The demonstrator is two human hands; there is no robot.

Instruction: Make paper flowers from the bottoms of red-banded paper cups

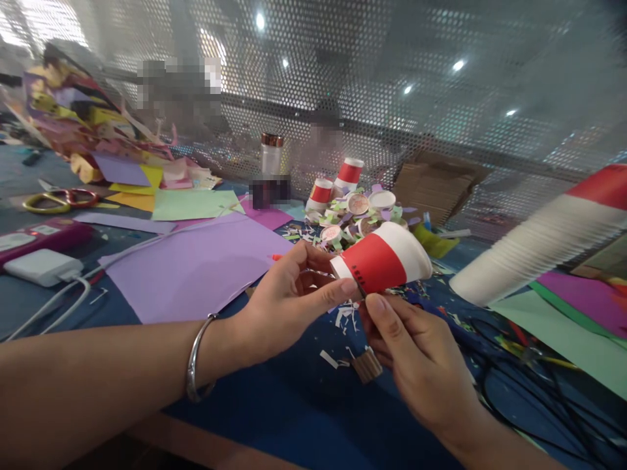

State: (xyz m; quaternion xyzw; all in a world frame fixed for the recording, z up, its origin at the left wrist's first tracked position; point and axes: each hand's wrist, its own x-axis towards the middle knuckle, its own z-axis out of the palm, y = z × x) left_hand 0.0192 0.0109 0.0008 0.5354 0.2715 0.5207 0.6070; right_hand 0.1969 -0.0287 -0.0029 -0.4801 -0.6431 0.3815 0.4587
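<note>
A white paper cup with a red band point(385, 261) lies tilted on its side in the air, its wide end toward the upper right. My left hand point(289, 300), with a silver bangle at the wrist, grips the cup's narrow base between thumb and fingers. Just below the red band, my right hand point(411, 352) is closed in a pinch against the cup's side. A small dark sliver shows at its thumb tip; what it is stays hidden by the fingers. Under the hands, paper scraps and a piece of corrugated cardboard point(366, 365) lie on the blue table.
Behind the cup is a heap of cut cups and paper shreds point(357, 212). A tall stack of paper cups point(533, 235) leans at the right, above black cables point(529, 398). Purple paper point(191, 261), scissors point(61, 199) and a white charger point(44, 266) lie to the left.
</note>
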